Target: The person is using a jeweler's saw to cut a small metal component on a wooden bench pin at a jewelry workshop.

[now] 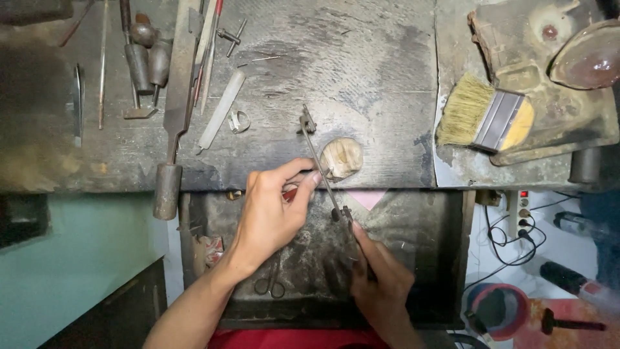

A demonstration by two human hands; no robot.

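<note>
Head view: your right hand (381,284) grips saw frame (321,161) handle, left hand (274,210) pinches small piece against bench peg (342,157) on worktop (361,77) to steady cut.

The left forearm is extended up from the lower edge of the view, bare to the wrist. The left hand (274,210) is held palm down, its thumb and forefinger pinched together at the tips and the other fingers curled beneath. The right hand (381,284) is kept lower and closer to the body, closed in a grip, its forefinger stretched up and leftward.
</note>
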